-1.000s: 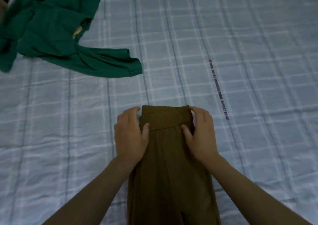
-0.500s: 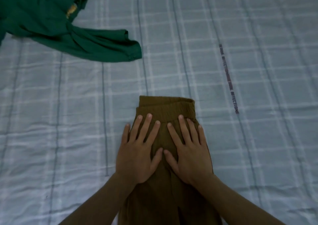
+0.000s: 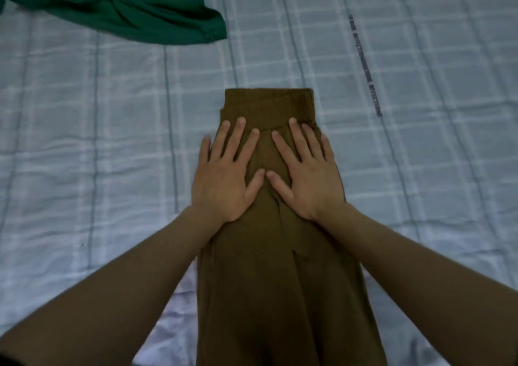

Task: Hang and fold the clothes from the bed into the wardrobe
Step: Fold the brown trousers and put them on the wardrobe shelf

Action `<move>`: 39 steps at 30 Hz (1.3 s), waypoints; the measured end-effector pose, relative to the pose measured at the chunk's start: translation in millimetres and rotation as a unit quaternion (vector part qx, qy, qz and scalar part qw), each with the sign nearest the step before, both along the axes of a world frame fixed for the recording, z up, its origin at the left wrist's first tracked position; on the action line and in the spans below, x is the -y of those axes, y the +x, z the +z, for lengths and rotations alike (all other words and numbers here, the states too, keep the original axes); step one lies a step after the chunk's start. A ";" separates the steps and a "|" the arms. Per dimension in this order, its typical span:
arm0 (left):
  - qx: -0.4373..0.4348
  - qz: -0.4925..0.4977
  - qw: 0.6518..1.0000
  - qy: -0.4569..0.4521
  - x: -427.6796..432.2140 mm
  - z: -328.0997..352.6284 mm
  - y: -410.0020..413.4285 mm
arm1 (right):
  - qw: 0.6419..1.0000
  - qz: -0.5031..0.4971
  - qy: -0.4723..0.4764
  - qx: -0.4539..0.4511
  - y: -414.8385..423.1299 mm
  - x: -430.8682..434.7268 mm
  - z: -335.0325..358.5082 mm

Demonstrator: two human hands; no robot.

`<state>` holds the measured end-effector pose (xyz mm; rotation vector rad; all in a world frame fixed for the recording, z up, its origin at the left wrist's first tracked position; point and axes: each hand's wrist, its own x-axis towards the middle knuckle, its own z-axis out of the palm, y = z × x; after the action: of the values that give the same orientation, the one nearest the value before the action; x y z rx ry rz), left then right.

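Observation:
Brown trousers [image 3: 280, 281] lie folded lengthwise on the bed, elastic waistband at the far end, legs running toward me and out of the bottom of the view. My left hand [image 3: 224, 175] rests flat on the left half just below the waistband, fingers spread. My right hand [image 3: 305, 172] lies flat on the right half beside it, thumbs nearly touching. Neither hand grips the cloth. A green garment [image 3: 134, 15] lies crumpled at the far left, partly cut off by the top edge.
The bed [image 3: 420, 169] is covered with a pale blue checked sheet, slightly wrinkled, with a dark printed line of text [image 3: 364, 65] to the right of the trousers. No wardrobe is in view.
A second ago both hands pinched the waistband's sides; they then went flat on the cloth. Since half a second ago they stay flat while the view has tipped down slightly.

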<state>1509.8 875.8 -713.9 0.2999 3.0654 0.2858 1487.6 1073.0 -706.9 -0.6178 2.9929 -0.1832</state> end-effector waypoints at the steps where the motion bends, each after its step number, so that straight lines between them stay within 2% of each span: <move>1: 0.008 0.008 1.000 0.003 -0.1 4.1 6.4 | 1.000 -0.007 0.001 0.007 4.7 -0.9 4.2; 3: 0.017 0.006 1.000 -0.006 0.0 11.4 32.9 | 1.000 -0.011 -0.008 0.023 26.0 -6.9 10.4; 9: 0.050 -0.144 0.988 -0.026 7.5 23.4 170.7 | 0.993 0.073 -0.043 0.083 170.1 -46.6 20.5; 13: 0.095 -0.116 0.988 -0.029 19.6 30.5 219.3 | 0.991 0.087 -0.012 0.096 230.5 -76.7 22.9; 17: 0.086 -0.104 0.991 0.006 19.4 47.0 224.1 | 0.992 0.070 -0.038 0.095 236.4 -82.4 32.1; 23: 0.027 -0.193 0.979 0.058 5.1 59.7 245.0 | 0.980 0.147 -0.094 0.099 250.3 -75.8 36.5; 27: -0.012 -0.234 0.971 0.044 11.9 58.1 254.5 | 0.981 0.148 -0.111 0.056 257.0 -85.8 36.8; 30: -0.055 -0.256 0.964 0.037 19.7 58.0 258.6 | 0.982 0.144 -0.120 -0.016 260.0 -89.8 39.9; 32: -0.081 -0.260 0.961 0.048 25.1 60.2 259.7 | 0.983 0.144 -0.110 -0.025 259.4 -91.9 43.0; 39: -0.050 -0.267 0.960 0.061 39.6 67.2 256.7 | 0.986 0.129 -0.109 -0.007 255.5 -96.0 47.7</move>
<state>1766.5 836.3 -646.6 1.1491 2.9082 0.4351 1743.1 1169.0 -659.2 -1.0228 2.8897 -0.4918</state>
